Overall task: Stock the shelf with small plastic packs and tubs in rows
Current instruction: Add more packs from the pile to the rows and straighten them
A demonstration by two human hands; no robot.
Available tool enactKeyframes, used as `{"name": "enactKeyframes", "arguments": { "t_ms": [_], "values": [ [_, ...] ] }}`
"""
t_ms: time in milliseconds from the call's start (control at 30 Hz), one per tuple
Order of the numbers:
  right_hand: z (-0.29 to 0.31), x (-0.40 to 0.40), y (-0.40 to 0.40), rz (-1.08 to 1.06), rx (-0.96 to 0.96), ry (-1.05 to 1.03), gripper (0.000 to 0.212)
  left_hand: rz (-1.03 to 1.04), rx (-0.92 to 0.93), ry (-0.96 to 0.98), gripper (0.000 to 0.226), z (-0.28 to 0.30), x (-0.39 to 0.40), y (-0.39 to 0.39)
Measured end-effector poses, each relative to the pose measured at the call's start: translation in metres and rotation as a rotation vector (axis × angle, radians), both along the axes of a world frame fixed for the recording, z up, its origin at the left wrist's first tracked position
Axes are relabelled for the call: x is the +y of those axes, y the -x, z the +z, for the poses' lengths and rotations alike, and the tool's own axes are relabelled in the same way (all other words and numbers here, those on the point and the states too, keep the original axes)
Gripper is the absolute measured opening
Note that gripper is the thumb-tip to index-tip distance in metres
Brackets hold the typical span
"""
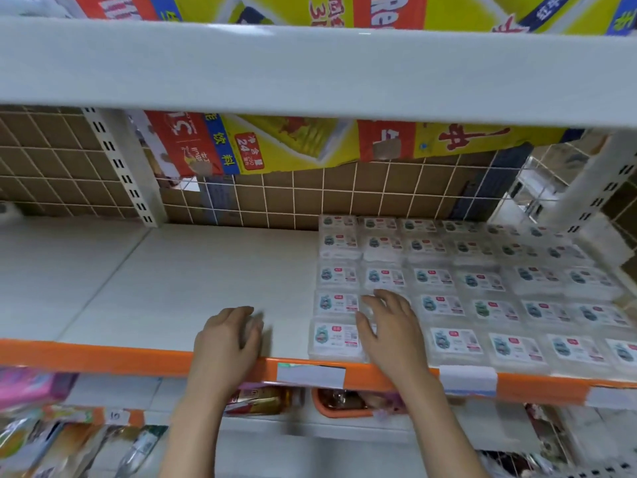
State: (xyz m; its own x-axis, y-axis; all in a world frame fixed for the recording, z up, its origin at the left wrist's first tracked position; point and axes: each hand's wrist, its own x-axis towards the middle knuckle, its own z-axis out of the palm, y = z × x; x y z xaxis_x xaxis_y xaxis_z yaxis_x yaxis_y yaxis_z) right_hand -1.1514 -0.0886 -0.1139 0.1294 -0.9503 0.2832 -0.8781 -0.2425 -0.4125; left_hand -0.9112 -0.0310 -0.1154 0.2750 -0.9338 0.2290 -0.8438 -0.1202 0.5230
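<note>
Clear plastic packs (479,281) with white labels lie flat in neat rows over the right half of the white shelf (193,270). My right hand (389,326) lies flat on the packs in the second column from the left, near the front, fingers spread and straight. My left hand (229,336) sits on the bare shelf just behind the orange front rail (103,357), fingers curled; a pale blurred thing shows under the fingertips, and I cannot tell whether it is a pack.
The left half of the shelf is bare white board. A wire grid with brown cardboard (310,198) closes the back. The shelf above (310,74) hangs low overhead. Below the rail sit snack packets (262,401) and an orange tray (341,405).
</note>
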Motion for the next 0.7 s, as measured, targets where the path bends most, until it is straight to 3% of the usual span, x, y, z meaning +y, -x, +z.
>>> {"name": "enactKeyframes", "arguments": {
  "t_ms": [167,333,700],
  "values": [
    [-0.003,-0.009,0.001,-0.009,-0.085,-0.064,0.034,-0.038,-0.056,0.002,0.066,0.004,-0.006,0.002],
    [0.003,-0.02,-0.023,-0.09,-0.188,0.024,0.035,-0.071,-0.077,-0.026,0.07,0.007,-0.01,-0.017],
    [0.001,-0.017,-0.206,-0.02,-0.255,0.026,0.034,-0.064,-0.15,-0.021,0.051,0.016,-0.022,-0.184]
  ]
}}
